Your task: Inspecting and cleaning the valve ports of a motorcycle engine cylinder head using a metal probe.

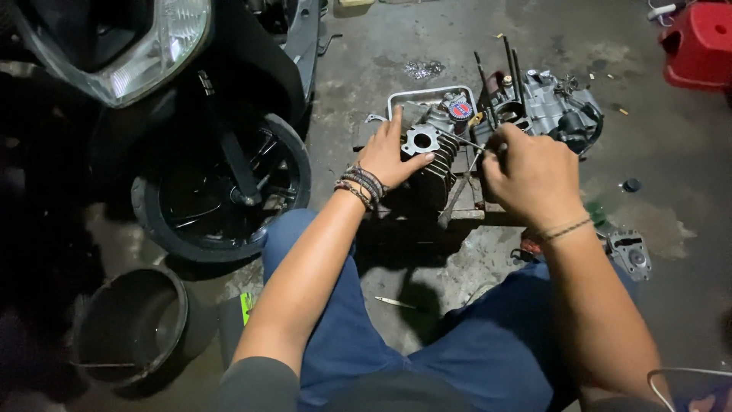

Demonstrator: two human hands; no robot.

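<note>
Finned cylinder point(436, 164) — dark, ribbed engine part — sits on a low stand on the concrete floor point(686, 175), between the person's knees, just in front of the metal tray point(427, 97). Its long axis seems to run from the person's near side up-left toward the tray, the flanged port face point(420, 140) pointing up and away. Beside it, right, lies the grey engine case point(553, 111) with 3 dark studs standing up. The left hand point(389, 156) lies spread on the fins, steadying it. The right hand point(526, 179) has its grip closed on a thin metal rod point(463, 141) aimed at the port — best kept level, with the cylinder held firm.
</note>
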